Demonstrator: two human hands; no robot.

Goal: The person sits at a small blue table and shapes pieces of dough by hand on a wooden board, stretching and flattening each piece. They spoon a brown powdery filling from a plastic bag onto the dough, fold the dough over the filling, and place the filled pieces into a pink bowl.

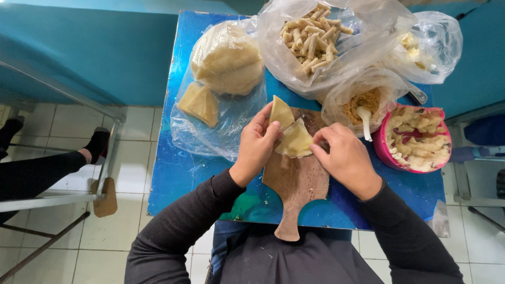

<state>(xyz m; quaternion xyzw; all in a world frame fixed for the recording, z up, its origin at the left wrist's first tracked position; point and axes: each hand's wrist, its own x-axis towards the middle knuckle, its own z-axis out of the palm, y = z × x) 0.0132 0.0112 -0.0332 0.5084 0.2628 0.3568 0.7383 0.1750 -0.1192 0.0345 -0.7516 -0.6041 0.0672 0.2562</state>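
Both hands fold a thin pale-yellow dough sheet (294,141) on the brown wooden paddle board (297,181), centre of the blue bench (173,173). Left hand (256,147) pinches one flap; right hand (344,158) pinches the opposite edge. Risk: a hard pull could tear the thin dough.

pale yellow dough (294,141) on a brown wooden board (297,181), blue table (173,173), pink bowl (380,147).
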